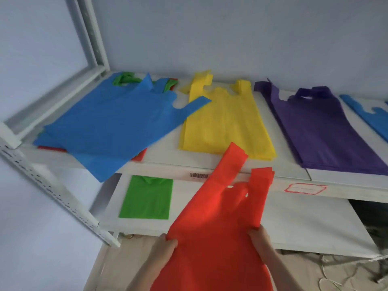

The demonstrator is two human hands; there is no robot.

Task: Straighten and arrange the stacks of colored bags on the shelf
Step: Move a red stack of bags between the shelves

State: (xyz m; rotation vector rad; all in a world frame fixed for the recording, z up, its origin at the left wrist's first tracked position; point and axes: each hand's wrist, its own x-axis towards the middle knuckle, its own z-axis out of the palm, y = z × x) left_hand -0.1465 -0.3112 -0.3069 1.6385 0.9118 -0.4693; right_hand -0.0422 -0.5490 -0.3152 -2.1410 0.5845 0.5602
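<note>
I hold a red bag (pixel 218 208) flat in front of the shelf, handles pointing away from me. My left hand (pixel 165 246) grips its left edge and my right hand (pixel 259 238) grips its right edge. On the upper shelf (pixel 279 171) a skewed blue stack (pixel 111 127) lies at the left over green and red bags, with one corner hanging past the front edge. A yellow stack (pixel 224 122) lies in the middle and a purple stack (pixel 323 127) to its right. Another blue bag (pixel 373 118) shows at the far right.
A green bag (pixel 147 198) lies on the lower shelf (pixel 304 223) at the left. The white shelf upright (pixel 52 185) runs down the left side. A barcode label (pixel 198 175) and a red-framed label (pixel 305 188) sit on the shelf's front edge. Cords lie on the floor at the right.
</note>
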